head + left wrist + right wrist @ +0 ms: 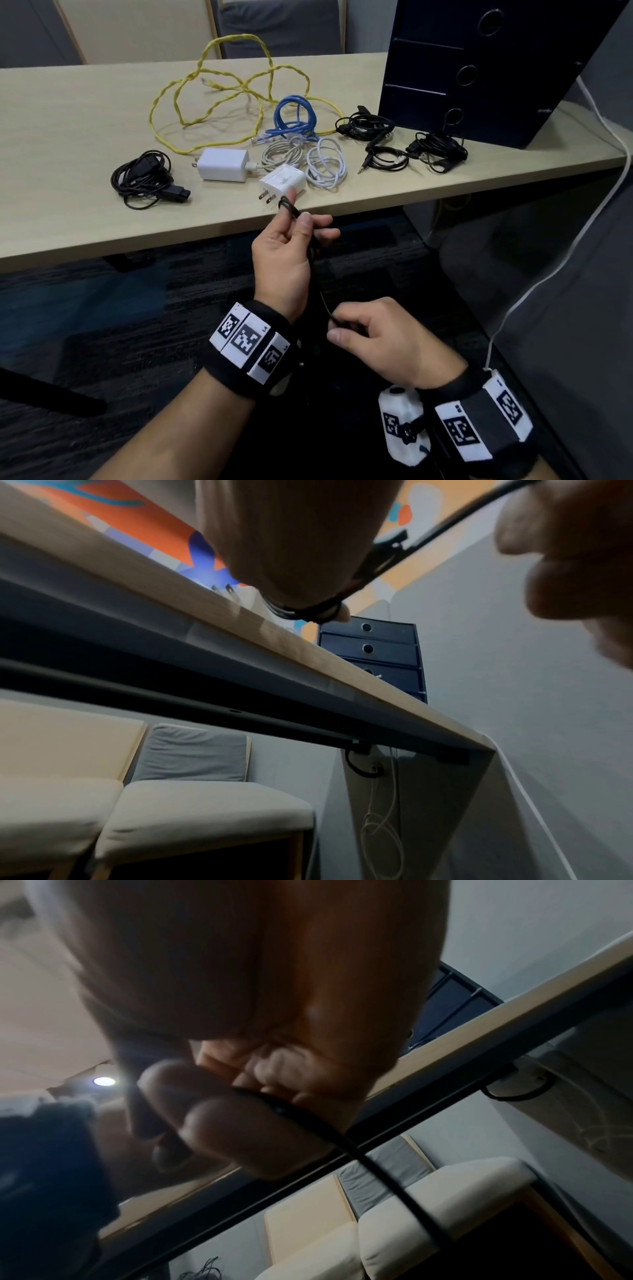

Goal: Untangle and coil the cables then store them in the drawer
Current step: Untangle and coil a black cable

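Observation:
My left hand [298,222] is raised just in front of the table edge, with a thin black cable [317,260] looped round its fingers [308,610]. The cable runs down to my right hand [346,329], lower and nearer me, which pinches it between thumb and forefinger [219,1123]. On the table [68,137] lie a tangled yellow cable [219,102], a blue cable [294,120], two white chargers [224,164] with white cables [325,164], and black cable bundles at left [144,178] and right [435,150]. A dark blue drawer unit [479,68] stands at back right, its drawers closed.
Chairs with grey cushions [281,24] stand behind the table. A white cord [582,219] hangs down past the table's right end. Dark carpet [102,325] lies under my hands. Cream seats [205,818] show below the tabletop in the wrist views.

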Demonstrator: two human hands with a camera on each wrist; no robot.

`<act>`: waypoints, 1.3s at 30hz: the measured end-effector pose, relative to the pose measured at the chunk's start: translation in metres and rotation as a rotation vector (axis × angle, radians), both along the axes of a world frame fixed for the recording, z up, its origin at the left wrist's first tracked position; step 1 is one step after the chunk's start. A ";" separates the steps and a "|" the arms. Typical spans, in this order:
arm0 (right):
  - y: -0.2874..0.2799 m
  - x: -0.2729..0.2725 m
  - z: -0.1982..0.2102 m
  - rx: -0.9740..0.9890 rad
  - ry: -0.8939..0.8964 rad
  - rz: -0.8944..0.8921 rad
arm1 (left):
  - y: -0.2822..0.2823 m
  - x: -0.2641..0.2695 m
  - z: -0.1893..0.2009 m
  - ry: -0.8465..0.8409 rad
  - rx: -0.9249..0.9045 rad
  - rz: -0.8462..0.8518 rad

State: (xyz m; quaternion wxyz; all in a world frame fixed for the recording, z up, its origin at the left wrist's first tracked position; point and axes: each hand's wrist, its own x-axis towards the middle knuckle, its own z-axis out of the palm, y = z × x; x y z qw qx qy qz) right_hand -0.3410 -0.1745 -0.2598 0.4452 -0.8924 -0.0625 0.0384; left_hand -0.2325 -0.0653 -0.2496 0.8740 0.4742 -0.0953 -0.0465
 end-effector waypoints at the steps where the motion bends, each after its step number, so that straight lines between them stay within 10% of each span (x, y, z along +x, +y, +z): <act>1: 0.001 -0.001 0.002 0.005 -0.004 0.009 | -0.001 0.001 0.001 -0.009 0.007 0.024; 11: 0.001 0.004 -0.005 -0.033 0.001 0.021 | -0.002 0.014 0.004 0.075 -0.060 0.100; 23: -0.047 0.017 0.040 -0.054 -0.399 -0.323 | 0.017 -0.016 -0.009 -0.097 0.336 -0.723; 34: -0.051 0.038 0.004 0.333 -0.291 -0.390 | 0.020 -0.023 0.021 0.089 -0.269 -0.953; 39: -0.037 0.031 -0.048 0.359 -0.101 -0.382 | 0.021 -0.014 0.050 0.088 -0.492 -0.698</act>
